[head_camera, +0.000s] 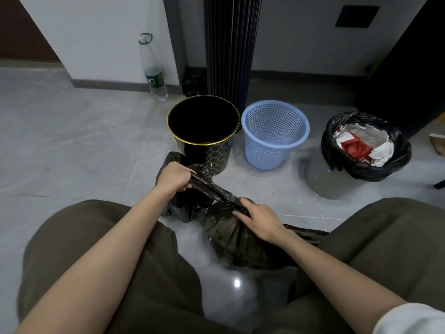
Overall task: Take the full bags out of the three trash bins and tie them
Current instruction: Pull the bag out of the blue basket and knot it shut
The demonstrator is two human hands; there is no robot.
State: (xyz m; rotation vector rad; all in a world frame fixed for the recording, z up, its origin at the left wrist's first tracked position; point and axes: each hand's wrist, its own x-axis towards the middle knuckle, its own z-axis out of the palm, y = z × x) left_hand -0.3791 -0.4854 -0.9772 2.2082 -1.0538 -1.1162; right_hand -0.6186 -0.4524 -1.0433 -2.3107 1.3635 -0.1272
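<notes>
A full black bag [240, 239] lies on the floor between my knees. Its neck is twisted into a taut strand [212, 189]. My left hand [174, 177] grips the strand's far end, and my right hand [258, 219] holds the neck down where it meets the bag. Another black bag [185, 206] sits just behind, under my left wrist. A black bin with a gold rim [204, 133] and a blue mesh bin [274, 133] stand with no bag inside. A grey bin [332, 179] at the right holds a black bag [366, 145] full of white and red paper.
A plastic bottle [153, 71] stands by the wall at the back left. A dark ribbed column [231, 49] rises behind the bins, with a small black crumpled bag [193, 85] at its foot. Grey tiled floor spreads to the left.
</notes>
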